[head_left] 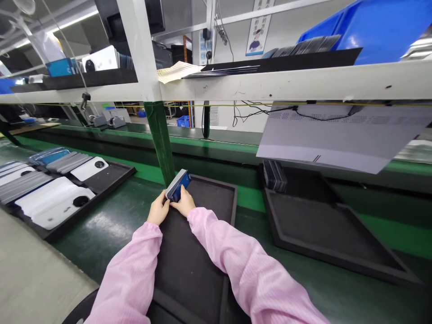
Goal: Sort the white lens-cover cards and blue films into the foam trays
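Note:
Between my two hands a small stack of thin phone panels [178, 183] stands on edge, with a blue face towards me. My left hand [158, 209] is closed on the stack's left end. My right hand [184, 202] grips the blue face, its thumb and fingers pressed against it. The stack is at the far left corner of a shallow black tray [192, 265] that lies in front of me. My fingertips behind the stack are hidden.
At left, another black tray [116, 173] holds rows of panels and white phone back covers [60, 202]. To the right lies a black tray [320, 229], with a few panels [275, 175] behind it. A green post [158, 139] and white shelf beam [270, 83] stand beyond my hands.

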A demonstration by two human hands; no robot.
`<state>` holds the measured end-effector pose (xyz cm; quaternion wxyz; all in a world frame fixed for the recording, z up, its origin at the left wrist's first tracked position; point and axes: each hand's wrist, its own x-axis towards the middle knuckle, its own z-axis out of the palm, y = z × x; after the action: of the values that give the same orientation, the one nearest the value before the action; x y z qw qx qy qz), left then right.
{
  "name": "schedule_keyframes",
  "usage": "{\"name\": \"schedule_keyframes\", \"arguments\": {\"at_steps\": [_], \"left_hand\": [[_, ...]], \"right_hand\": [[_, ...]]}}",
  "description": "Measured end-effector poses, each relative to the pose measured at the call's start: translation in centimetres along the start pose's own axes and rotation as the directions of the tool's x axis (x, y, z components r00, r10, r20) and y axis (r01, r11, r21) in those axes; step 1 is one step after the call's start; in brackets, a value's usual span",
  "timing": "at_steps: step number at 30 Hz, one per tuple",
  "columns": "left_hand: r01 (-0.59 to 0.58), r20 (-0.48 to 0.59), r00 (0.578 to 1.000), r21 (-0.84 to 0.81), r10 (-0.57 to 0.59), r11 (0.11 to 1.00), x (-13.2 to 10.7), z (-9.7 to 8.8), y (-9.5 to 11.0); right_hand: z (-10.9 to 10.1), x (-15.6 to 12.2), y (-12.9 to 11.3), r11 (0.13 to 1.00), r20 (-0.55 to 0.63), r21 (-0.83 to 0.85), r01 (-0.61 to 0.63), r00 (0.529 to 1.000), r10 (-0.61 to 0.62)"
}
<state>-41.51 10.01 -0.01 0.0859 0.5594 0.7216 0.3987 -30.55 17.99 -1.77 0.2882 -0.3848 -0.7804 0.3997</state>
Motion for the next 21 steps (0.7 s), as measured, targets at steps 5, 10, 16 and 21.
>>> {"name": "schedule_keyframes", "arguments": {"at_steps": [5,10,16,21], "left_hand": [[0.068,-0.006,0.998,0.036,-0.068,0.997,-0.3,0.2,0.1],[0.129,-0.059,0.991,0.094,-0.124,0.987,-0.4,0.0,0.7],[0.199,-0.085,0.978,0.142,-0.188,0.97,0.6,-0.4,2.0],[0.238,-0.127,0.968,0.169,-0.218,0.956,1.0,-1.8,3.7]], "right_hand": [[-0.5,0.3,0.5,1.0,0.026,-0.014,0.001,1.0,0.0],[-1.3,0.2,0.3,1.0,0.074,-0.028,0.004,0.997,-0.001],[-4.3,-1.0,-1.4,0.995,0.177,-0.076,0.071,0.982,-0.057],[-10.6,-6.2,-2.1,0.971,0.288,-0.093,0.222,0.939,-0.187]]}}
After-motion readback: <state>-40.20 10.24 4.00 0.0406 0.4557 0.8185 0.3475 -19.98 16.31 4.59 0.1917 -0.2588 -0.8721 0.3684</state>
